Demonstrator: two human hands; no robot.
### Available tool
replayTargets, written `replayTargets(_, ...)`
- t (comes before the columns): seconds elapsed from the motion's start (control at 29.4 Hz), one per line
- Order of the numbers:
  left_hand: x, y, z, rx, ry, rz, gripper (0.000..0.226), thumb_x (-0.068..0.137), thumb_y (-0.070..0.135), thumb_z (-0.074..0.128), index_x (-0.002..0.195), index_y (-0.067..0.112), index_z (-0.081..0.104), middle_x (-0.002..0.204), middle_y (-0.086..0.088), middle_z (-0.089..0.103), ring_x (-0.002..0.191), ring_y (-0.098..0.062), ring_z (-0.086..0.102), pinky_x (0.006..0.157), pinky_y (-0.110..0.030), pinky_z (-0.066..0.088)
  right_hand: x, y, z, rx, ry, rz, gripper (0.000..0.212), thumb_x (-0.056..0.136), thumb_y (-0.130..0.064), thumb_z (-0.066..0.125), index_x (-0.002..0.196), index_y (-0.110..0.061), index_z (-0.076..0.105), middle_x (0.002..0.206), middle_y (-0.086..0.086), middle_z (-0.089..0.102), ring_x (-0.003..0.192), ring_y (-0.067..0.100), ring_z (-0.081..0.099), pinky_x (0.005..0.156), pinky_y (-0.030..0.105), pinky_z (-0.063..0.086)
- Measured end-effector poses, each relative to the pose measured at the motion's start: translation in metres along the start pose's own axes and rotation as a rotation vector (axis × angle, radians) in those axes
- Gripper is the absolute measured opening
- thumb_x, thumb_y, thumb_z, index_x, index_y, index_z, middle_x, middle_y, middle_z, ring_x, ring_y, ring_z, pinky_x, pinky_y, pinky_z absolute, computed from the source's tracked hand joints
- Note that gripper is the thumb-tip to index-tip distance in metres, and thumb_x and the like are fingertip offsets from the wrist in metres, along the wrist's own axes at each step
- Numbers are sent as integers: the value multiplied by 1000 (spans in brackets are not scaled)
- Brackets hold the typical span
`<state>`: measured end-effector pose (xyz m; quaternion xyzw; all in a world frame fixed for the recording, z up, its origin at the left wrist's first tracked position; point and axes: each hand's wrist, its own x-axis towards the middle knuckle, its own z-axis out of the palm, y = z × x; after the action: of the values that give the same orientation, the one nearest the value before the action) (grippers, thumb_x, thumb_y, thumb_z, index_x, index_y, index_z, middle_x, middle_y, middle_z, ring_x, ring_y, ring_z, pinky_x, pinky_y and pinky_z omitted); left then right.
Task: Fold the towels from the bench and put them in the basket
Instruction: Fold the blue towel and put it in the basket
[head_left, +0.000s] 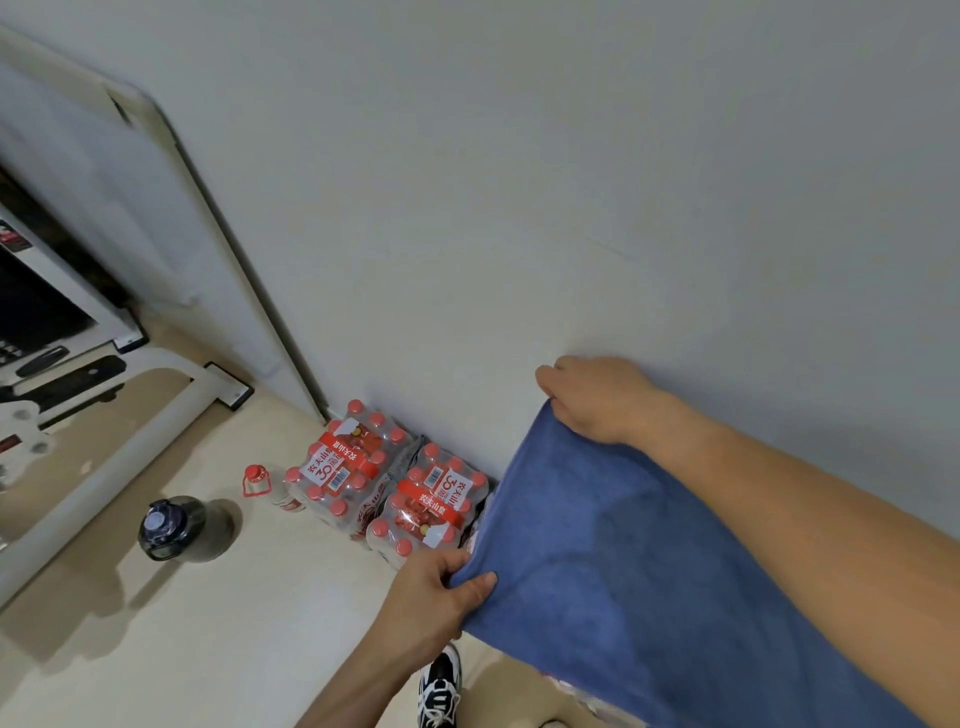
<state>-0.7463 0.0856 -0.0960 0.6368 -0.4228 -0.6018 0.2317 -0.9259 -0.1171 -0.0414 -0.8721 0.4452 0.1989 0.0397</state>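
Note:
A blue towel (613, 571) hangs spread out in the air in front of the white wall, at the lower right of the head view. My left hand (436, 587) pinches its near top corner between thumb and fingers. My right hand (597, 400) grips the far top corner, higher up and close to the wall. The towel stretches between both hands and drapes down under my right forearm. Neither the bench with other towels nor the basket is in view.
Two shrink-wrapped packs of red-capped water bottles (384, 478) stand on the floor against the wall. A single small bottle (262, 486) and a dark jug (174, 527) stand left of them. White gym-machine frame tubes (104, 467) run across the left. My shoe (440, 686) is below.

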Motion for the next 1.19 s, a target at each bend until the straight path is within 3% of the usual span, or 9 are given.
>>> replayTargets(0.1, 3, 0, -1, 73, -12, 18, 22, 87, 25, 64, 74, 7, 67, 63, 1, 56, 56, -8, 48, 57, -19, 39, 4, 3, -1, 92, -59, 5, 6, 93, -17, 40, 96, -13, 43, 83, 8, 55, 72, 28, 53, 60, 37, 40)
replayTargets(0.24, 2, 4, 0, 26, 35, 26, 19, 87, 8, 62, 69, 6, 61, 63, 0, 51, 54, -5, 44, 52, -13, 36, 4, 7, -15, 225, -217, -10, 21, 82, -5, 47, 88, -24, 52, 96, -1, 61, 84, 21, 54, 69, 32, 44)
replayTargets(0.37, -3, 9, -1, 92, 21, 47, 21, 84, 5, 60, 67, 17, 60, 59, 7, 48, 51, -1, 41, 50, -10, 34, 1, 6, -39, 87, -305, -37, 29, 76, 3, 52, 80, -24, 60, 90, -1, 62, 79, 20, 57, 61, 28, 43)
replayTargets(0.58, -3, 10, -4, 105, -22, 38, 8, 78, 11, 58, 71, 14, 62, 60, 8, 50, 54, -3, 42, 51, -12, 33, 0, -8, -54, -269, -111, -3, 10, 83, -10, 52, 82, -19, 56, 73, -4, 44, 68, 21, 50, 49, 24, 30)
replayTargets(0.71, -5, 10, -3, 67, -19, 12, 16, 67, 23, 56, 79, 17, 65, 65, 7, 58, 58, -5, 50, 53, -14, 39, 2, -16, -47, -327, 2, 92, 20, 86, -4, 51, 70, -16, 48, 63, -2, 37, 51, 15, 34, 45, 24, 19)
replayTargets(0.88, -11, 13, 0, -119, 47, -44, 7, 89, 24, 64, 97, 24, 64, 86, 6, 72, 72, -4, 68, 55, -14, 48, -4, -20, -25, -181, 23, 151, 19, 82, 6, 47, 80, -13, 48, 64, -1, 36, 51, 14, 31, 44, 27, 20)
replayTargets(0.99, -15, 16, 1, -178, 114, -8, 11, 93, 25, 59, 97, 24, 69, 84, 6, 74, 70, -3, 68, 52, -13, 44, -9, -16, -16, 83, 110, 241, 18, 93, -13, 44, 80, -11, 57, 73, 3, 55, 60, 20, 46, 48, 29, 29)
replayTargets(1.09, -19, 24, 2, -202, 132, 76, 22, 91, 17, 61, 106, 31, 70, 97, 12, 73, 86, -5, 69, 66, -17, 52, -23, -12, -14, 408, 252, 321, 35, 94, -29, 43, 75, -7, 63, 73, 5, 65, 70, 25, 59, 62, 36, 47)
replayTargets(1.19, -27, 42, 7, -236, 76, 186, 34, 90, 9, 61, 113, 34, 66, 102, 18, 72, 93, -3, 68, 71, -17, 53, -46, -7, -17, 584, 354, 369, 34, 91, -37, 49, 79, -13, 70, 75, 1, 70, 73, 20, 63, 70, 37, 53)
